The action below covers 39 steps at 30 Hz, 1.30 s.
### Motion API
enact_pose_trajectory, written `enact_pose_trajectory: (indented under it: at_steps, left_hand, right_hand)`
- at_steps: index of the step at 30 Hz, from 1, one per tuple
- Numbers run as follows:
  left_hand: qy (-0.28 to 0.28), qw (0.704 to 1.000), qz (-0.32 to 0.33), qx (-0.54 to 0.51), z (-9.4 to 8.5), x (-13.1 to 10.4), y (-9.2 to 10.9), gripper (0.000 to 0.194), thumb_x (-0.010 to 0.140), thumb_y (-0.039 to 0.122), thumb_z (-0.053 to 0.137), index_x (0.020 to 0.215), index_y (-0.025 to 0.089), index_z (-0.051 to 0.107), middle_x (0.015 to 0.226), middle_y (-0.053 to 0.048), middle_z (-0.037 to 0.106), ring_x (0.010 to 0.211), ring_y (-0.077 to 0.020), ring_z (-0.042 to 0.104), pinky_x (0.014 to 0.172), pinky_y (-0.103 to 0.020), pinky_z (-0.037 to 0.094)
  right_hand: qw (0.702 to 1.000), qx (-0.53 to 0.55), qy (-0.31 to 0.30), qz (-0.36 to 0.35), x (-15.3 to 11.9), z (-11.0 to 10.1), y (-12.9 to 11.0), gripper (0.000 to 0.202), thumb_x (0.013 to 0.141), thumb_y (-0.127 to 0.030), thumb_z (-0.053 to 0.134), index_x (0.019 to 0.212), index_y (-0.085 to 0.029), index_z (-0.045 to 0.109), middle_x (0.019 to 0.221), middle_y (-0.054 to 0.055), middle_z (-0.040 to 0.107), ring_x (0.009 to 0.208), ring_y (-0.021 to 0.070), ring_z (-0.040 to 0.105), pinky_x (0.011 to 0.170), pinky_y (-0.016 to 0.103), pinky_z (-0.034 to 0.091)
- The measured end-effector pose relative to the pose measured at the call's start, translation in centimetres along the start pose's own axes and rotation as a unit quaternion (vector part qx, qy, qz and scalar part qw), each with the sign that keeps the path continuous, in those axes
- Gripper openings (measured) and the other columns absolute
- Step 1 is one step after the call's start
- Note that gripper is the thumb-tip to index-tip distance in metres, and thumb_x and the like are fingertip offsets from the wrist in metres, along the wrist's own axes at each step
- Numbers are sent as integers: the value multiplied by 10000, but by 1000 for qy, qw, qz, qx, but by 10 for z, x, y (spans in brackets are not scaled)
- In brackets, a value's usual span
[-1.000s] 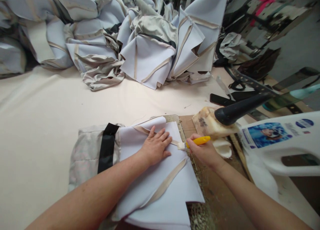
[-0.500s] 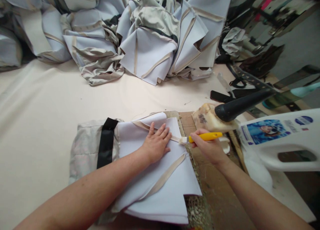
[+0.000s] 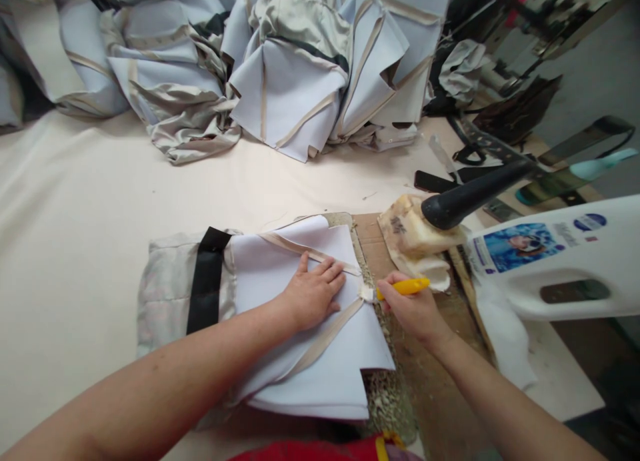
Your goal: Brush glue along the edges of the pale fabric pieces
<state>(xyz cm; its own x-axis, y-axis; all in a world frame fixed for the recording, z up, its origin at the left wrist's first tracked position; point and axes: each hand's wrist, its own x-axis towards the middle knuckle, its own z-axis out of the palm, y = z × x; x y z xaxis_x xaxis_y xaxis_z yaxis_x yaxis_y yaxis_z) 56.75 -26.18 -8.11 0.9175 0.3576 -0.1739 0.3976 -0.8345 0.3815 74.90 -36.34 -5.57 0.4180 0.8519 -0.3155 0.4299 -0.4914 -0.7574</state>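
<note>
A pale lilac sewn fabric piece [image 3: 320,381] with beige tape strips, a black band and a grey cloth part lies before me. My left hand [image 3: 315,293] rests flat on it, fingers spread, over the upper tape strip. In my right hand [image 3: 410,307] is a paintbrush [image 3: 405,287] with a yellow handle. Its pale bristles touch the right edge of the fabric, where the two tape strips come close together. Under that edge lies a board [image 3: 393,394] crusted with dried residue.
Similar sewn pieces [image 3: 295,94] are heaped at the back. To the right are a stained yellowish block [image 3: 417,231] under a black tapered tube [image 3: 470,197], a white jug [image 3: 600,247] lying on its side, and a dark phone [image 3: 433,182]. Brown cardboard [image 3: 440,394] lies beneath my right arm.
The brush has moved down along the fabric's right edge, from the upper tape strip's end to the lower one's. My left hand stays on the fabric. The camera view has shifted slightly.
</note>
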Motion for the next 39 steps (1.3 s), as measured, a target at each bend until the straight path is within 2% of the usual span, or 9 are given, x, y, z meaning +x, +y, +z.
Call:
enact_pose_trajectory:
  at_steps: [3, 8, 11, 15, 19, 24, 28, 33, 39]
  left_hand:
    - [-35, 999, -23, -11, -10, -1, 9, 516, 811, 377, 517, 1286, 206, 411, 1433, -86, 295, 1322, -278, 205, 1011, -645, 77]
    - [-138, 987, -4, -76, -35, -14, 43, 469, 812, 415, 496, 1235, 214, 472, 1415, -108, 327, 1301, -319, 247, 965, -660, 204]
    - [-195, 974, 1, -116, -35, -25, 55, 455, 826, 432, 471, 1230, 223, 474, 1385, -91, 382, 1276, -315, 297, 933, -660, 260]
    - [-178, 976, 0, -127, -20, -32, 53, 493, 832, 430, 457, 1288, 248, 404, 1435, -58, 297, 1316, -303, 216, 937, -667, 236]
    - [-168, 978, -2, -122, -9, -35, 52, 501, 843, 428, 433, 1306, 243, 383, 1450, -60, 261, 1324, -296, 196, 934, -669, 230]
    - [-167, 980, -11, -109, -8, -35, 56, 504, 844, 434, 423, 1305, 233, 396, 1444, -69, 272, 1320, -306, 199, 924, -674, 242]
    - [-163, 982, -14, -94, -10, -34, 59, 487, 850, 420, 421, 1308, 257, 391, 1449, -63, 260, 1321, -312, 197, 917, -677, 252]
    - [-180, 979, -23, -98, -15, -33, 61, 480, 847, 406, 429, 1298, 243, 410, 1445, -67, 268, 1321, -311, 199, 915, -688, 244]
    - [-184, 978, -25, -98, -15, -33, 61, 502, 843, 400, 430, 1315, 233, 386, 1450, -56, 256, 1328, -311, 182, 910, -705, 233]
  right_hand:
    - [1000, 0, -5, 10, -12, -9, -2, 229, 748, -306, 504, 551, -201, 453, 439, -53, 459, 447, 118, 441, 463, 231, 343]
    - [996, 14, 71, -54, -13, -14, -15, 252, 777, -338, 486, 570, -195, 485, 516, -30, 507, 525, 128, 490, 546, 241, 388]
    - [998, 3, 7, -63, -11, -8, -10, 241, 796, -323, 465, 593, -196, 490, 539, -30, 512, 543, 129, 495, 554, 241, 390]
    - [997, -31, -7, -70, -16, -7, -1, 252, 789, -311, 481, 564, -201, 460, 497, -46, 458, 489, 119, 444, 493, 238, 354]
    - [988, -60, -11, -145, -16, -9, -1, 257, 821, -322, 464, 600, -196, 501, 555, -29, 503, 533, 126, 479, 533, 244, 372]
    - [981, -70, 72, -165, -13, -7, 1, 250, 832, -320, 469, 619, -198, 511, 542, -29, 504, 517, 127, 480, 528, 247, 371]
    - [976, -91, 35, -196, -16, -6, 0, 239, 835, -296, 470, 621, -197, 512, 560, -26, 516, 536, 125, 491, 546, 244, 371]
    - [983, -67, 90, -142, -19, -4, 5, 253, 829, -315, 469, 606, -199, 497, 544, -25, 506, 531, 130, 483, 554, 252, 372]
    - [1000, 2, 15, -4, -53, 0, 23, 259, 816, -323, 475, 587, -203, 463, 490, -51, 475, 485, 120, 470, 503, 237, 364]
